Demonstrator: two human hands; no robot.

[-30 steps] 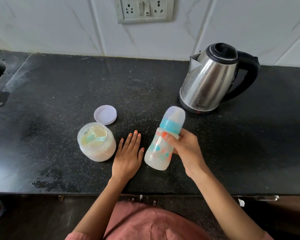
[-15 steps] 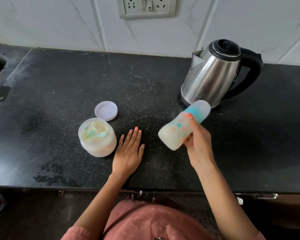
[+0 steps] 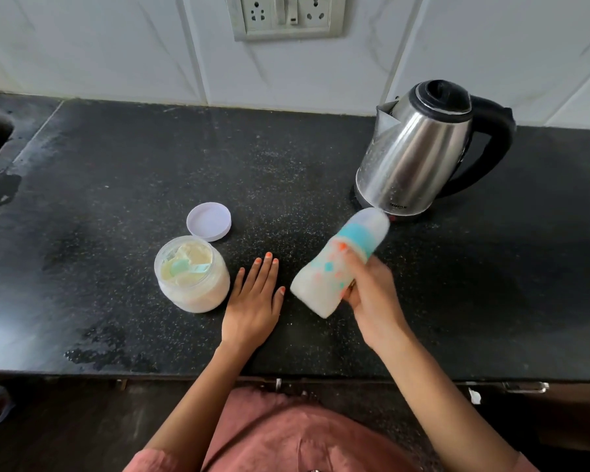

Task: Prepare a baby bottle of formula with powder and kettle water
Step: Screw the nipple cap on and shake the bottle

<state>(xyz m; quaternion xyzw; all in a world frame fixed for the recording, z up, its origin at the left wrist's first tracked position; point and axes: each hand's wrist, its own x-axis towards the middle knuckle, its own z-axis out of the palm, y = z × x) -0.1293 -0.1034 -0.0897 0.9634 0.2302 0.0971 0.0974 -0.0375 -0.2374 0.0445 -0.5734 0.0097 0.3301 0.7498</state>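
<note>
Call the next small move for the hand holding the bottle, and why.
Probably tip the bottle upright to check the mix: the right hand grips it tilted off the counter, cap on and pointing toward the kettle, contents milky white. The left hand lies flat and idle beside the open powder jar.

Dusty-pink top (image 3: 286, 437), creased, with a seam line down the front. Short sleeves: left sleeve (image 3: 140, 463) and right sleeve (image 3: 525, 464) just show at the frame bottom, forearms bare. Left hand (image 3: 252, 301) has orange-painted nails (image 3: 269, 254); right hand (image 3: 372, 298) shows one orange nail. Gold glint on a right finger, too blurred to tell.
</note>
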